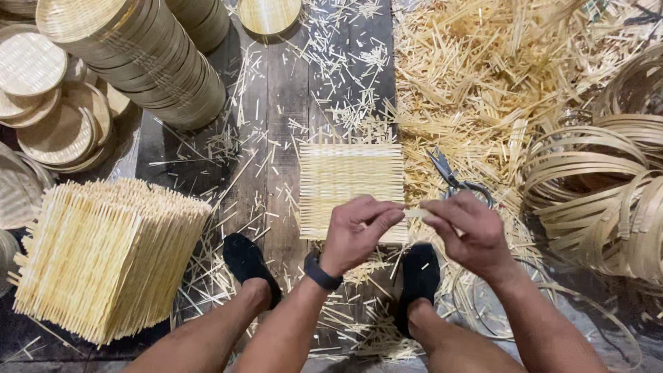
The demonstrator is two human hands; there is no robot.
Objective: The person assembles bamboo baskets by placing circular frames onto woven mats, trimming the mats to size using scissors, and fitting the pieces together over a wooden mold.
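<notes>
A square woven bamboo mat (351, 181) lies on the dark wooden floor in front of me. My left hand (357, 231) and my right hand (464, 231) hover over its near edge, each pinching one end of a thin pale bamboo strip (416, 213) stretched between them. A dark band sits on my left wrist. My two feet in black shoes (246, 262) rest on the floor on either side, just below the mat.
Scissors (452, 179) lie right of the mat on a heap of bamboo offcuts (476, 83). Coiled bamboo hoops (601, 193) sit at the right. A stack of woven mats (103, 259) stands at the left, round woven trays (148, 55) behind it.
</notes>
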